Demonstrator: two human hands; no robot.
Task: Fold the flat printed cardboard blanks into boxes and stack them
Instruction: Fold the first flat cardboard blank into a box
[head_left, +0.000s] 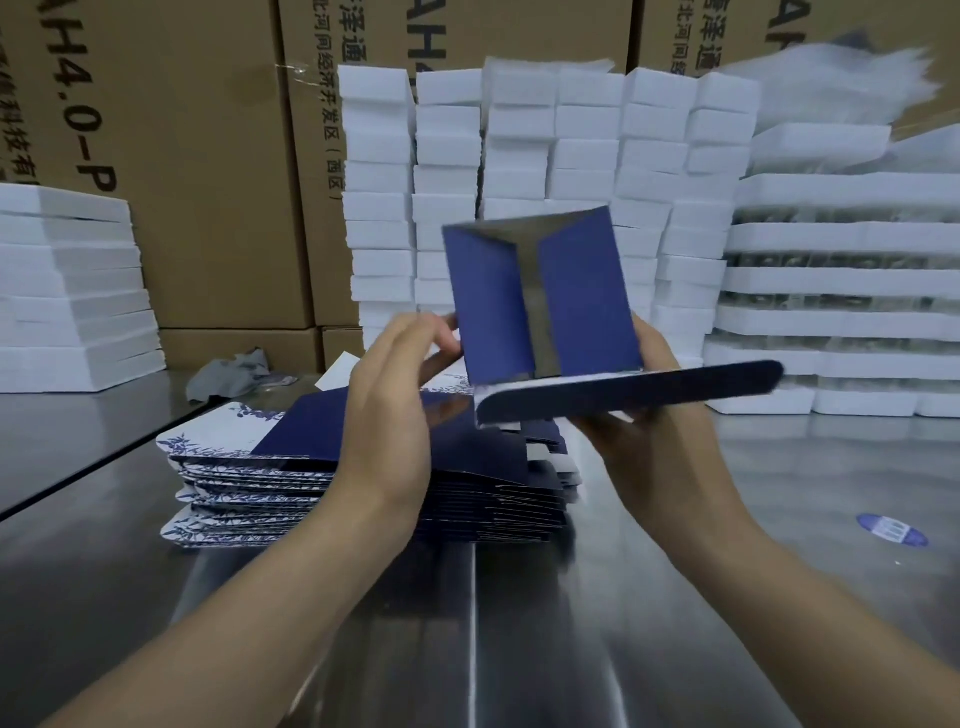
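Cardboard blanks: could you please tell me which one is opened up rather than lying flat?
The blue blank held up between left hand and right hand; the rest lie flat in the pile beneath.

Bare counter (519, 639) lay open near the person and right of the stack of blanks (249, 483), up to a blue sticker (892, 529). Over that stack the left hand (395, 400) and right hand (657, 436) held a half-folded box (587, 301), blocking the way. Foam stacks (519, 156) walled the back, foam sheets (67, 291) the left.
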